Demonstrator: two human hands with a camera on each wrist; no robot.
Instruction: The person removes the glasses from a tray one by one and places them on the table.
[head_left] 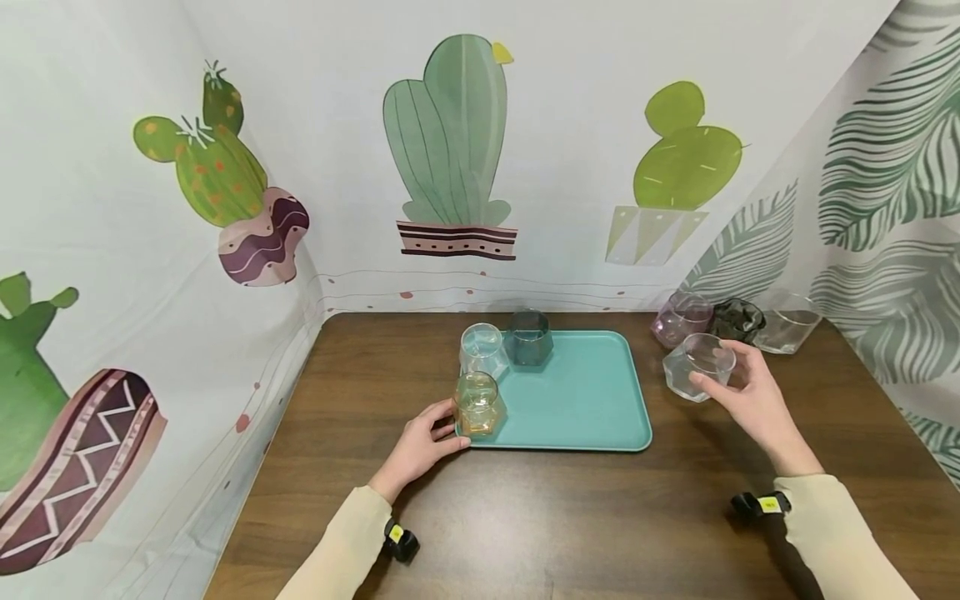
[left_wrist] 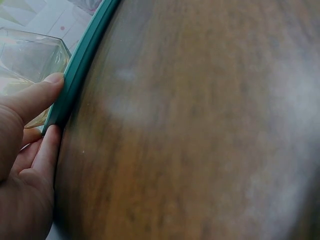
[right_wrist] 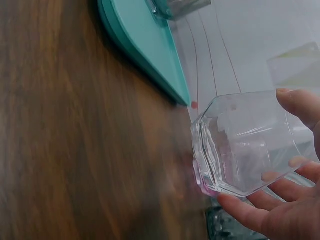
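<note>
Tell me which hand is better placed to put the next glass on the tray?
The right hand: it already grips the clear glass beside the tray. The left hand rests at the tray's corner by the amber glass.

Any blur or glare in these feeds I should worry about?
Head view: sharp and evenly lit, with wide-angle bending at the edges. Left wrist: table soft, pale glare patches; left hand very close. Right wrist: table smeared; clear glass in right hand readable.
</note>
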